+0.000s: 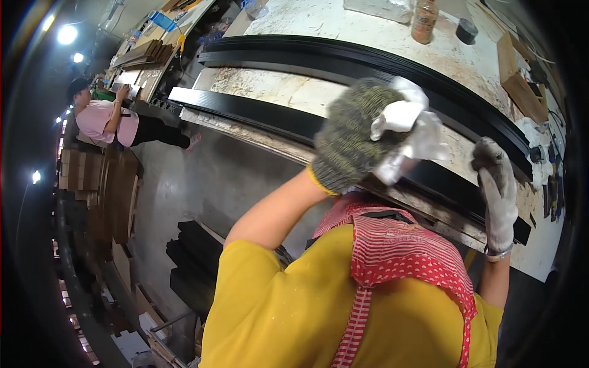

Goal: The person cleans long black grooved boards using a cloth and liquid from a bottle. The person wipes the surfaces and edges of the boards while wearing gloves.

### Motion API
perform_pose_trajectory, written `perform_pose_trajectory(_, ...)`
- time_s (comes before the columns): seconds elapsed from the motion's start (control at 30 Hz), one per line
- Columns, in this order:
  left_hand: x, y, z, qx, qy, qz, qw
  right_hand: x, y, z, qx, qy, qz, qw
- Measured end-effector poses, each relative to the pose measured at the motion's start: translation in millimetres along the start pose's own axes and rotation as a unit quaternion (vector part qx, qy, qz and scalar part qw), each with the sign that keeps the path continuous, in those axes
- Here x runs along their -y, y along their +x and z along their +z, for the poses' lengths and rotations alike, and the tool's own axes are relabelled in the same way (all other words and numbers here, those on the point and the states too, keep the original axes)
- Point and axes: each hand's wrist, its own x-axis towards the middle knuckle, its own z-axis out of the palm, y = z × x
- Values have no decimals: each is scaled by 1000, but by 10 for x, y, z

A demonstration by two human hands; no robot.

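Here the plank (245,110) is lying along the near edge of the table (307,21), bare surface separating it from the stack (319,55). The left hand (359,132) is clutching a wad (402,116), hiding the plank's middle; the right hand (498,190) is sitting by its right end, grip impossible to tell.

A long, narrow black strip (264,115) lies flat along the near edge of the pale, stained bench (294,23), running from upper left to lower right. It looks smooth, with a light sheen toward its left end, and its middle is hidden. Over that middle, a crumpled white cloth or tissue (402,116) is bunched in the left hand (359,132), its loose folds spilling out on the right, partly blurred; whether it touches the strip cannot be told.
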Motion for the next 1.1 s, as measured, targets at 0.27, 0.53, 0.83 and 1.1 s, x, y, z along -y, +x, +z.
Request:
perform_pose_trajectory(0.27, 310, -425, -1425, 77, 723, -50, 684, -958, 99, 9, 48, -580, -92, 808)
perform_pose_trajectory(0.53, 305, -677, -3600, -38, 828, -70, 556, -1157, 36, -200, 32, -561, -42, 826)
perform_pose_trajectory(0.83, 175, -523, -3085, 74, 823, -92, 556, -1181, -37, -185, 17, -591, -23, 806)
perform_pose_trajectory(1.1, 157, -550, -3209, 15, 826, -135, 547, -1301, -18, -276, 3, -643, -37, 765)
